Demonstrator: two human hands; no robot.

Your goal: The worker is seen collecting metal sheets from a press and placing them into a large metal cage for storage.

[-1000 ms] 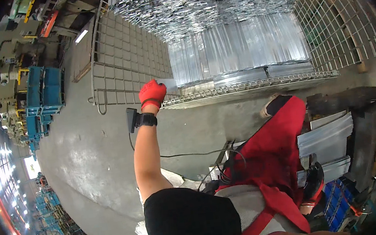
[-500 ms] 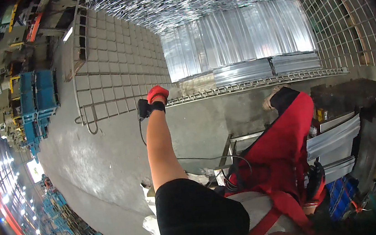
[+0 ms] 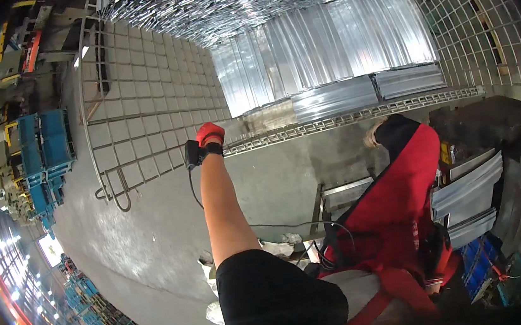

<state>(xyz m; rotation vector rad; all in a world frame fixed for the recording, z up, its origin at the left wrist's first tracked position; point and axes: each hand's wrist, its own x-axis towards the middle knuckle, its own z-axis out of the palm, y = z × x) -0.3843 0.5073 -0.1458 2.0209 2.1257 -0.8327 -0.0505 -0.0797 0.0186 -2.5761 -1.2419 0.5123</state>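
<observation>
My left hand (image 3: 210, 134), in a red glove, reaches forward and is closed at the near corner of a wire mesh cage (image 3: 154, 119). Its fingers appear wrapped round the cage's wire edge, though the glove hides the exact grip. A black box (image 3: 193, 153) with a cable is strapped to that wrist. Inside the cage lie tightly stacked shiny metal strips (image 3: 318, 45). Down by my right side, my right hand (image 3: 439, 258) shows as a red and black glove, partly hidden by my clothing; its fingers cannot be made out.
My leg (image 3: 395, 174) in red and black stands right of the middle, beside a low metal frame (image 3: 346, 188). Bent metal sheets (image 3: 469, 188) and a blue crate (image 3: 480, 266) are on the right. Blue bins (image 3: 46, 147) stand across the grey floor (image 3: 129, 240) on the left.
The whole view has tilted slightly, so the cage's left side sits lower and further left. My left hand stays at the cage's corner, and my right hand remains by my side.
</observation>
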